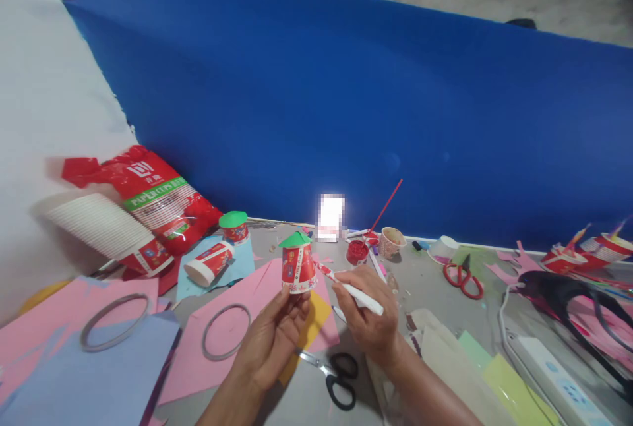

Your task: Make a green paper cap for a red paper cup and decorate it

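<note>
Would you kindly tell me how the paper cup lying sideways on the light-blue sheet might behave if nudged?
The paper cup may well roll, since it lies on its round side. Being paper, it would probably dent if squeezed.

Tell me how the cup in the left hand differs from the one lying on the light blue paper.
The held cup wears a green cone; the lying cup shows none. The held cup is roughly upright in the left grip, the lying cup on its side. Both are red with a white strip.
</note>
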The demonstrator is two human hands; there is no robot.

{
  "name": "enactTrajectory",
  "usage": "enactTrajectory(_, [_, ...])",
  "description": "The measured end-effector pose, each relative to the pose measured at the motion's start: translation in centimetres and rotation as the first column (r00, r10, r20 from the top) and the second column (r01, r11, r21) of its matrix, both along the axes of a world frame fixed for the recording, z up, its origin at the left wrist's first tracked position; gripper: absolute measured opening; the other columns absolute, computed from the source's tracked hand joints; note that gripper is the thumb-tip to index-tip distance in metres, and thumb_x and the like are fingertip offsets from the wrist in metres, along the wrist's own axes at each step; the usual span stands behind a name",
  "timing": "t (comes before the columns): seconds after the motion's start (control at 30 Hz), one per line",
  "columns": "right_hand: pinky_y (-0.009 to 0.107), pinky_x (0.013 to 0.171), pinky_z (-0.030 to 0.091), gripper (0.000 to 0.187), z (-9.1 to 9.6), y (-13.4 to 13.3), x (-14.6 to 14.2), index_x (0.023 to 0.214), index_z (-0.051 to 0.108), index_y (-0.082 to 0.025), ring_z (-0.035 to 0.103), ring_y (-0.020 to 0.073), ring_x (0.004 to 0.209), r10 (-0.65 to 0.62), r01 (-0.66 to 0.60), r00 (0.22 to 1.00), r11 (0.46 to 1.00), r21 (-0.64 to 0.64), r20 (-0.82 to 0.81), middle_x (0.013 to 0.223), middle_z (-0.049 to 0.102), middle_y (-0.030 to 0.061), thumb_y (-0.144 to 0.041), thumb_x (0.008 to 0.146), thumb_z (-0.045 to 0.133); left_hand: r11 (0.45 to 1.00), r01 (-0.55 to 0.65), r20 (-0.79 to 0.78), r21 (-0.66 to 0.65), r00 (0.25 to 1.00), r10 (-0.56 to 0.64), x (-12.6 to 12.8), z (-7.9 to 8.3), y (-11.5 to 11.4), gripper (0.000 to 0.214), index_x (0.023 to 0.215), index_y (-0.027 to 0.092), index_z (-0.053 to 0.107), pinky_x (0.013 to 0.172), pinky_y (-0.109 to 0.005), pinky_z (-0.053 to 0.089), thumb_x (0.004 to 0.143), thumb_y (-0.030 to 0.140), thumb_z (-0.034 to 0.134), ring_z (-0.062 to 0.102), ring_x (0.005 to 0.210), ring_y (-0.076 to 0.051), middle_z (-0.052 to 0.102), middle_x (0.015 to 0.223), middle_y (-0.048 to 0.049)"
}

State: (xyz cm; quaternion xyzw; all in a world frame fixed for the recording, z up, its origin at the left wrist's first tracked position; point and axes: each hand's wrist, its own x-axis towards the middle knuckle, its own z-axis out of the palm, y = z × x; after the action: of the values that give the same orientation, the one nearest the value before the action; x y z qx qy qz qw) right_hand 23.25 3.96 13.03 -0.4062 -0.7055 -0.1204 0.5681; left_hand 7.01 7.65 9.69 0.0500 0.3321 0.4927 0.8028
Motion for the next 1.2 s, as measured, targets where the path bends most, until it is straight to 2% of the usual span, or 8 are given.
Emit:
enactTrajectory(0.13, [0.033,0.063,0.047,0.01,-0.1,-0.2,-0.4,0.102,0.066,-0.019,0.061,0.0184,0.064,0.071,-0.071,0.997,0.997,0.007,0.019,0.079,0.074,0.0047,-0.011,0.097,0.061,0.999,0.006,0.055,-0.051,0.998,-0.003,0.0,0.0,0.2,0.02,0.096,0.006,0.069,0.068,-0.026,0.066,0.102,0.01,0.05,0.077,0.071,-0.017,0.077,0.084,-0.0125])
enactTrajectory(0.33, [0.033,0.066,0.049,0.012,-0.9,-0.2,-0.9,0.105,0.066,-0.019,0.064,0.0185,0.069,0.137,-0.137,0.99,0.99,-0.018,0.039,0.082,0.076,0.0051,-0.011,0.096,0.063,0.999,-0.007,0.063,-0.053,0.998,0.01,0.1,0.4,-0.1,0.023,0.089,0.008,0.067,0.065,-0.025,0.066,0.102,0.007,0.048,0.077,0.068,-0.016,0.076,0.079,-0.0105])
enactTrajectory(0.6, [0.03,0.063,0.049,0.01,0.4,0.2,0.5,0.09,0.068,-0.021,0.065,0.0174,0.064,-0.07,0.069,0.994,0.997,-0.023,-0.082,0.074,0.074,0.0029,-0.014,0.096,0.065,0.993,-0.055,0.039,-0.107,0.997,0.06,0.2,1.4,-0.3,0.026,0.09,0.008,0.065,0.058,-0.02,0.064,0.103,0.005,0.043,0.075,0.06,-0.014,0.074,0.071,-0.0075])
enactTrajectory(0.7, [0.03,0.062,0.049,0.009,0.7,-0.2,0.1,0.091,0.069,-0.021,0.064,0.0167,0.062,-0.033,0.032,0.997,0.999,-0.004,-0.072,0.074,0.074,0.003,-0.016,0.097,0.064,0.992,-0.053,0.044,-0.112,0.997,0.059,0.3,1.6,-0.3,0.027,0.088,0.009,0.065,0.057,-0.02,0.064,0.103,0.005,0.043,0.074,0.058,-0.013,0.073,0.069,-0.0064])
enactTrajectory(0.87, [0.031,0.062,0.048,0.009,0.6,-0.6,-0.7,0.097,0.069,-0.02,0.064,0.0164,0.062,0.097,-0.097,0.995,0.995,0.01,0.002,0.074,0.075,0.0029,-0.017,0.099,0.06,0.993,-0.031,0.054,-0.11,0.998,0.037,0.1,1.7,-0.5,0.032,0.081,0.01,0.064,0.059,-0.019,0.064,0.103,0.006,0.042,0.074,0.058,-0.013,0.073,0.069,-0.0077])
enactTrajectory(1.07, [0.03,0.061,0.049,0.013,1.0,0.0,0.6,0.088,0.07,-0.021,0.065,0.0162,0.063,-0.085,0.085,0.992,0.996,0.003,-0.091,0.073,0.074,0.0025,-0.02,0.099,0.062,0.993,-0.02,0.061,-0.114,0.998,0.028,0.0,1.8,-0.4,0.031,0.085,0.008,0.065,0.054,-0.018,0.062,0.104,0.008,0.041,0.073,0.057,-0.013,0.071,0.068,-0.0077])
enactTrajectory(1.2, [0.03,0.061,0.048,0.012,1.3,-0.2,0.5,0.089,0.069,-0.02,0.063,0.0158,0.061,-0.023,0.023,0.998,1.0,0.006,-0.063,0.072,0.074,0.0022,-0.018,0.098,0.062,0.994,-0.041,0.062,-0.101,0.997,0.047,0.1,1.3,-0.3,0.029,0.086,0.007,0.066,0.06,-0.02,0.064,0.103,0.006,0.043,0.075,0.061,-0.014,0.074,0.072,-0.0089])
